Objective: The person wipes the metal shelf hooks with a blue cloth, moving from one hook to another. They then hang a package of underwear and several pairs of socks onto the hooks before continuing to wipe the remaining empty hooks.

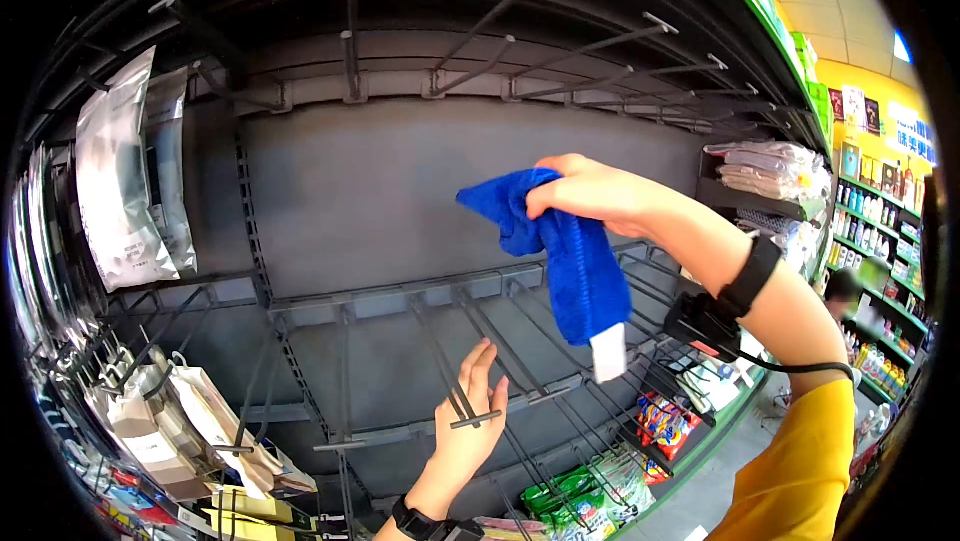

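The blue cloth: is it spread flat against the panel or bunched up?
Bunched. The right hand grips the blue cloth crumpled at top; the rest hangs loose.

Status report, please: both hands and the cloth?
Right hand shut on blue cloth, at back panel. Left hand open, touching display hook. Nothing blocking.

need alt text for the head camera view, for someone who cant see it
A right hand presses a blue cloth with a white tag against the grey back panel of a shop display, among bare metal peg hooks. The left hand rests open at a lower hook; packaged goods hang at the left.
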A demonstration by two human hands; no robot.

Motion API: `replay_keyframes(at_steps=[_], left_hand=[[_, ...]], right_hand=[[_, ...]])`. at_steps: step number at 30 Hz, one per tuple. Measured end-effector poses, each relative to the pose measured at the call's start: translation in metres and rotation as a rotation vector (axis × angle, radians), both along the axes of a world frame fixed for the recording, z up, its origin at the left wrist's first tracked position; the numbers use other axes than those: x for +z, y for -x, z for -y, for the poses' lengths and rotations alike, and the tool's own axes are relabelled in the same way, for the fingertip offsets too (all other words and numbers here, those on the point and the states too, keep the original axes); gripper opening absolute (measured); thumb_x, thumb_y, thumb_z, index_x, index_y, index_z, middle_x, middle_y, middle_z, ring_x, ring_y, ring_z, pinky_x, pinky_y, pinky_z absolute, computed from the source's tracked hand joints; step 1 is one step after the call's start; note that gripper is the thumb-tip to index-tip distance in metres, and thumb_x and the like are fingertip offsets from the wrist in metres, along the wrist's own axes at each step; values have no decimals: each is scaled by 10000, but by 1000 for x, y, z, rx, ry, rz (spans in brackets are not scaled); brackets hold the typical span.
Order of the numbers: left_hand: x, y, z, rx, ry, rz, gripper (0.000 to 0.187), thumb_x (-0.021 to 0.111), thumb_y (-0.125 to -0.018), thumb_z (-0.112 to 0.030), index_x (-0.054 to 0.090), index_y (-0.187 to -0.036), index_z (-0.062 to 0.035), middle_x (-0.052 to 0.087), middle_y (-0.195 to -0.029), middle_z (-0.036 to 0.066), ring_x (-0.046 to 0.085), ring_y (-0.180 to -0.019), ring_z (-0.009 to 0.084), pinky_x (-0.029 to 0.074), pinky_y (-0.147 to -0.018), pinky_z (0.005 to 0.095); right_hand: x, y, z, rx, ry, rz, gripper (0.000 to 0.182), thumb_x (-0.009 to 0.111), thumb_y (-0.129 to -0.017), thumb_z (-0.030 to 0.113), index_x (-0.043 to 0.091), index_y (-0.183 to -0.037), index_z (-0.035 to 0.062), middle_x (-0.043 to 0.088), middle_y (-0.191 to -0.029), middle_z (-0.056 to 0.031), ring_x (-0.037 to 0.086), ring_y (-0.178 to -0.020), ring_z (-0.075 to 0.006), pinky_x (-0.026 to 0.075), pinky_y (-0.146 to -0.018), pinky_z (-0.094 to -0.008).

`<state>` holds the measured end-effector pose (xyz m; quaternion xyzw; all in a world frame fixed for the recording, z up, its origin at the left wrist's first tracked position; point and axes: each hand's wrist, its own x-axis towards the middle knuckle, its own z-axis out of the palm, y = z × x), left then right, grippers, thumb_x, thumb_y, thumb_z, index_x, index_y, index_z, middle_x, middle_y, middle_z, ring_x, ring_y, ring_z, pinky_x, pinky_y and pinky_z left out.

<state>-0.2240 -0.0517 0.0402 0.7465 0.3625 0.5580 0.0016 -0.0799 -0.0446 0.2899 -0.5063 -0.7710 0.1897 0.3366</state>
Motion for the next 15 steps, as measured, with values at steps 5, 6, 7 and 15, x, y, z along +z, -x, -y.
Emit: replay_keyframes(at_steps=[5, 6, 7, 15], left_hand=[[5, 2, -4, 37, -34, -32, 322, 596, -806, -126, 506, -1106, -52, 532, -1208, 74, 644, -719, 267, 542, -594, 337], [6, 2, -3, 46, -36, -25, 322, 596, -806, -126, 506, -1106, -52, 532, -1208, 74, 644, -719, 267, 542, -594, 337], [6, 1, -3, 54, -35, -30, 320, 596, -804, -124, 511, -1104, -51, 536, -1203, 73, 645, -725, 268, 542, -595, 335], [3, -4, -3, 148, -57, -57, 328, 622, -789, -143, 539, -1096, -64, 526, -1209, 41, 648, -710, 213, 531, -552, 287]], right_hand=[[15, 16, -41, 78, -264, 581, 379, 629, -633, 86, 563, -997, 0, 611, -812, -147, 600, -798, -253, 466, -712, -332], [12, 20, -53, 147, -278, 620, 384, 609, -646, 64, 567, -1025, 19, 609, -916, -175, 592, -879, -320, 466, -761, -367], [7, 24, -63, 204, -333, 629, 377, 590, -654, 47, 573, -1030, 24, 600, -957, -177, 580, -910, -334, 462, -781, -378], [-72, 30, -141, 625, -432, 893, 418, 490, -684, -29, 611, -1075, 56, 611, -1009, -190, 565, -973, -358, 456, -846, -393]])
